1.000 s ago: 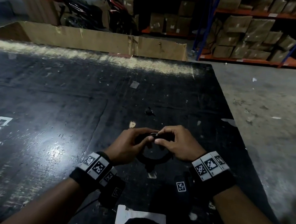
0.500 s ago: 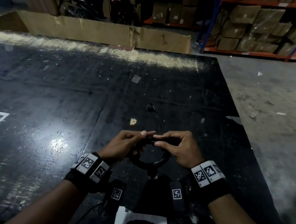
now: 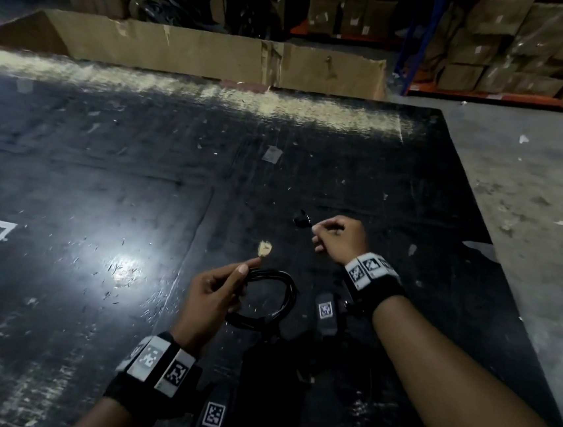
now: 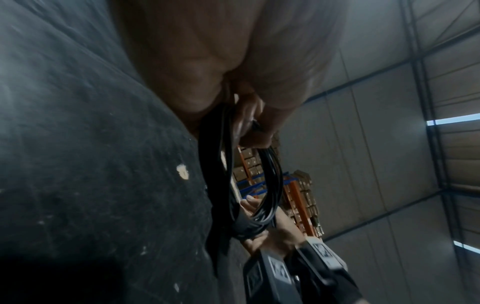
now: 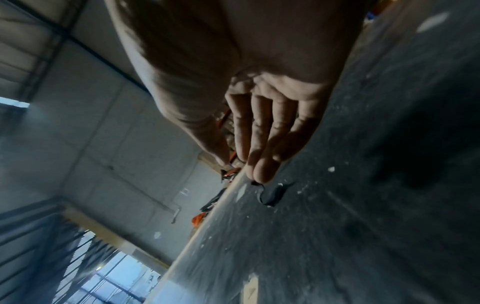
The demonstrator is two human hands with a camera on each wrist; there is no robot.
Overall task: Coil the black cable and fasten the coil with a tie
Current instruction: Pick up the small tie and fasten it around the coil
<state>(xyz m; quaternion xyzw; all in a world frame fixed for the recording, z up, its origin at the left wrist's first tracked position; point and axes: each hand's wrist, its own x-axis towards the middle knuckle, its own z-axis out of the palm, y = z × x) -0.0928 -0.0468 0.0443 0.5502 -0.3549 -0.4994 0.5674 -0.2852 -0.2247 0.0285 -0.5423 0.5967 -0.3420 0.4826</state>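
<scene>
The black cable [image 3: 279, 292] is wound into a small coil just above the black table [image 3: 104, 179]. My left hand [image 3: 249, 268] grips the coil's left side between thumb and fingers. In the left wrist view the coil [image 4: 272, 176] hangs below my left hand [image 4: 249, 127]. A small black tie [image 3: 302, 218] lies on the table further out. My right hand [image 3: 316, 234] is beside it with loosely bent fingers. In the right wrist view my right hand [image 5: 249, 168] has its fingertips at the thin end of the tie [image 5: 272, 195]. No pinch shows.
A long cardboard box wall [image 3: 219, 56] stands beyond the table's far edge. Shelving racks with cartons [image 3: 495, 44] fill the back right. The table's right edge drops to the concrete floor [image 3: 532, 203]. A tan chip [image 3: 264, 248] marks the table between my hands.
My right hand has let go of the coil and moved forward and right to the tie. My left hand now holds the coil alone.
</scene>
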